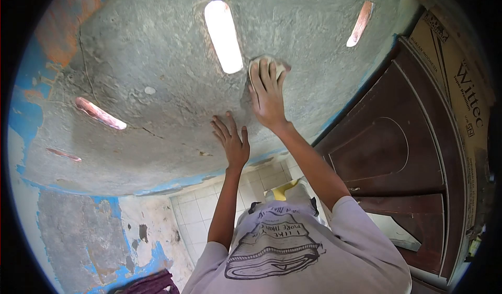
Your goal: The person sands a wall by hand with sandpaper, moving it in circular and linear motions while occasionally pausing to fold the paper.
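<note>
The grey plastered wall fills the upper part of the view, with bright slots cut through it. My right hand presses a pale, flat pad or cloth against the wall, just right of the largest slot. Its fingers lie over the pad, which hides part of it. Lower and to the left, my left hand rests against the wall with its fingers spread and nothing in it.
A dark brown wooden door stands at the right beside a cardboard sheet. Below are white tiles, a yellow object near my body, and a dark purple cloth.
</note>
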Demonstrator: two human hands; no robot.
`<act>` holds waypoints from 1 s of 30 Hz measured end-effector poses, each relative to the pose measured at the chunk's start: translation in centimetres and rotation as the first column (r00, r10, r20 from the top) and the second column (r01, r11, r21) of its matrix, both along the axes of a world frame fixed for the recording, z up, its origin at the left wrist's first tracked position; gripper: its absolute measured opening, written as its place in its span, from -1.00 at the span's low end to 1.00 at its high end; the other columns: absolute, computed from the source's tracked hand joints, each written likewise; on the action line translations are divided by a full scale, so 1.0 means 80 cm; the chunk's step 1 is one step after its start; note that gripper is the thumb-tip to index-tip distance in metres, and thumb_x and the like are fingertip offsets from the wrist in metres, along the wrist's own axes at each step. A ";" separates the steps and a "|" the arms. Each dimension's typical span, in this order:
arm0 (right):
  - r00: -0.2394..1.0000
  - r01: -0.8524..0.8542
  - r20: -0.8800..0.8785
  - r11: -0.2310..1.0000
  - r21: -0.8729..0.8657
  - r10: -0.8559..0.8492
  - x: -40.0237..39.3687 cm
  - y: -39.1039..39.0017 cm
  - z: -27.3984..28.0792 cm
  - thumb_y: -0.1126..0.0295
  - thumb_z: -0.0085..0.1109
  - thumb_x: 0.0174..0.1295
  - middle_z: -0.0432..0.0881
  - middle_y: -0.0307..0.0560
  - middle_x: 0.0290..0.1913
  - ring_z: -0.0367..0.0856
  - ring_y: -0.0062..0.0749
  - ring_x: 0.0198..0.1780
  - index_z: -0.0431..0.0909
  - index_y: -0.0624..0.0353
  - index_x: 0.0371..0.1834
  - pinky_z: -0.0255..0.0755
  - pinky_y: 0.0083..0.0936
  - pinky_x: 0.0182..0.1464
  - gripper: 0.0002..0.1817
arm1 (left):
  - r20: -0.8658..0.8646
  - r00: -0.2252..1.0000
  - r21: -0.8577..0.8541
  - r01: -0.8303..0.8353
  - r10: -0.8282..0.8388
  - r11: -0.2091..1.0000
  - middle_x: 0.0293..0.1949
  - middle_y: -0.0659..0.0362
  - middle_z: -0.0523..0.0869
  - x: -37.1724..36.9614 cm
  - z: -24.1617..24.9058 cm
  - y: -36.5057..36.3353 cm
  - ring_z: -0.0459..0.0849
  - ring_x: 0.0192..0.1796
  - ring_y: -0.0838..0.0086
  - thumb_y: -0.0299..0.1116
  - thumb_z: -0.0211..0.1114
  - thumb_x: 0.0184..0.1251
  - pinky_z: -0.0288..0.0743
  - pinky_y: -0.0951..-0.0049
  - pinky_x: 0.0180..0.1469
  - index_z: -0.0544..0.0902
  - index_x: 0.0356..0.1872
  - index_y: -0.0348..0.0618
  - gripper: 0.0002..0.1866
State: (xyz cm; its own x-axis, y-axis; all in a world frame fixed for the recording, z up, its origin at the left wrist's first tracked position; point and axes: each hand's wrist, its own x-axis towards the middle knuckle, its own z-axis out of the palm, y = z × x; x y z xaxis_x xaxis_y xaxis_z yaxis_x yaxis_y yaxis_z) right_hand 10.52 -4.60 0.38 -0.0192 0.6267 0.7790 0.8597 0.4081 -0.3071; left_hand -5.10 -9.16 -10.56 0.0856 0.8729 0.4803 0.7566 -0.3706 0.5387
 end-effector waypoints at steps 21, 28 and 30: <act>0.404 -0.579 -0.891 0.697 -0.424 -0.207 0.107 -0.200 -0.117 0.22 0.28 0.51 0.54 -0.42 -0.35 0.41 -0.75 -0.28 0.64 0.19 -0.29 0.34 -0.65 -0.21 -0.72 | 0.939 -0.061 -0.166 0.779 0.337 0.605 0.37 0.07 0.55 0.121 0.030 -0.080 0.58 0.34 0.32 -0.12 0.27 0.58 0.51 0.21 0.40 0.33 0.53 -0.19 -0.36; 0.641 -0.599 -0.749 0.501 -0.625 -0.167 0.168 -0.174 -0.162 0.12 0.24 0.52 0.70 -0.22 -0.30 0.62 -0.63 -0.22 0.66 0.32 -0.17 0.53 -0.55 -0.15 -0.61 | 0.890 0.040 -0.360 0.673 0.454 0.646 0.19 0.07 0.67 0.150 -0.040 -0.090 0.71 0.16 0.30 -0.12 0.30 0.57 0.68 0.24 0.18 0.48 0.37 -0.23 -0.47; 0.730 -0.531 -0.672 0.517 -0.672 -0.124 0.178 -0.171 -0.158 0.14 0.25 0.52 0.67 -0.25 -0.34 0.67 -0.57 -0.24 0.66 0.31 -0.13 0.62 -0.52 -0.10 -0.64 | 0.901 0.123 -0.400 0.606 0.416 0.688 0.19 0.08 0.67 0.166 -0.051 -0.094 0.71 0.16 0.32 -0.09 0.31 0.56 0.67 0.27 0.18 0.48 0.36 -0.26 -0.45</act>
State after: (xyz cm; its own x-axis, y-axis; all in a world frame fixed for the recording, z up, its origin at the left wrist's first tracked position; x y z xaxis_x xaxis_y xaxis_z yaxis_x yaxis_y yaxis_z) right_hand 24.74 -18.24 -12.29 -0.0109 0.9861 -0.1658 0.2786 -0.1562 -0.9476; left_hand 8.20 -16.68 -14.67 0.1616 0.9218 -0.3525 -0.5551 0.3802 0.7398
